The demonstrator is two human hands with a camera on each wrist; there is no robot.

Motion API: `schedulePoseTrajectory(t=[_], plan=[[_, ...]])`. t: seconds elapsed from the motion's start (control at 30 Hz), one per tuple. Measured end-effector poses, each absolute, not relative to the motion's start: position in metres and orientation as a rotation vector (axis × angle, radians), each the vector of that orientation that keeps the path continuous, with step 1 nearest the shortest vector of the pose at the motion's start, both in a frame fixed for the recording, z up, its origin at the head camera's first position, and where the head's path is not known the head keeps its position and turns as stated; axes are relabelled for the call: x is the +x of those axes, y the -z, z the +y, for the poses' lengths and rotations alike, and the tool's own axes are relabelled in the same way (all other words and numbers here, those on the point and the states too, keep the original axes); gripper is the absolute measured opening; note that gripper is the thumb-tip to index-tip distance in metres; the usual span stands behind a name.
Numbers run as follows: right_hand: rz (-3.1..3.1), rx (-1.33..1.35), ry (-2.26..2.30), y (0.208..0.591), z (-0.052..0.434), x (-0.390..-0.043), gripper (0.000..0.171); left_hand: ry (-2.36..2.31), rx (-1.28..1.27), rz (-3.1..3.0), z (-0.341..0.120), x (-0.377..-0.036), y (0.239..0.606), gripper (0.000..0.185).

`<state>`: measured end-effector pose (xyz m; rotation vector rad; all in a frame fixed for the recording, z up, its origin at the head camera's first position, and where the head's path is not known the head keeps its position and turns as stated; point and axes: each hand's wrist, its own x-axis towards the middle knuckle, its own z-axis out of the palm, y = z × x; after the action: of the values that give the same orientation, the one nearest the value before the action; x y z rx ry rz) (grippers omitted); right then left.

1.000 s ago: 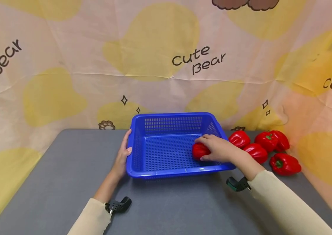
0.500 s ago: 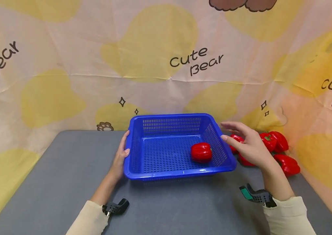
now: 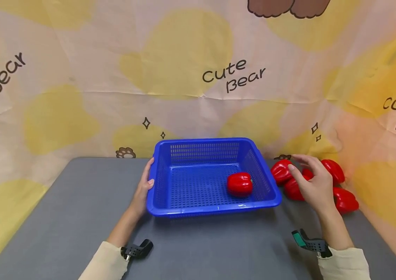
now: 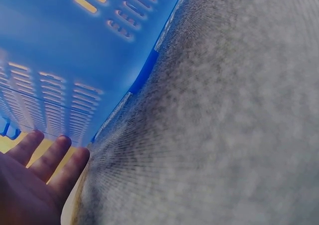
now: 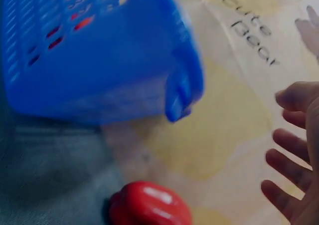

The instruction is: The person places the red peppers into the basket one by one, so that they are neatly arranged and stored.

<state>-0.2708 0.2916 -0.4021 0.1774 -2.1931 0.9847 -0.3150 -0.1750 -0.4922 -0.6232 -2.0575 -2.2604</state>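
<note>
Touching basket (image 3: 198, 184) with straight-fingered left hand (image 3: 142, 191); holding right hand (image 3: 315, 182) wide alongside. As for pepper (image 3: 239, 184) inside: lying sideways, stem toward basket's right.

A grey table (image 3: 205, 249) bears a basket (image 3: 198, 194) and 5 peppers (image 3: 293, 190).

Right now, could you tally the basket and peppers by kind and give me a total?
Blue basket: 1
Red peppers: 6, with 1 in the basket and 5 beside it, some partly behind the right hand
Total: 7
</note>
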Motion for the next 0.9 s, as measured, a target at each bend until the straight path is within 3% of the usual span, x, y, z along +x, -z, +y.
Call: schedulePoseTrajectory(t=[0.43, 0.73, 0.9], plan=[[-2.073, -0.131, -0.933, 0.441, 0.312, -0.285, 0.033, 2.275, -0.629, -2.036, -0.174, -0.314, 0.492, 0.071], [-2.206, -0.151, -0.816, 0.484, 0.327, -0.293, 0.047, 2.245, -0.653, -2.055, -0.170, -0.316, 0.492, 0.071], [-2.223, -0.219, -0.854, 0.493, 0.325, -0.294, 0.046, 2.247, -0.649, -2.040, -0.173, -0.316, 0.492, 0.072]])
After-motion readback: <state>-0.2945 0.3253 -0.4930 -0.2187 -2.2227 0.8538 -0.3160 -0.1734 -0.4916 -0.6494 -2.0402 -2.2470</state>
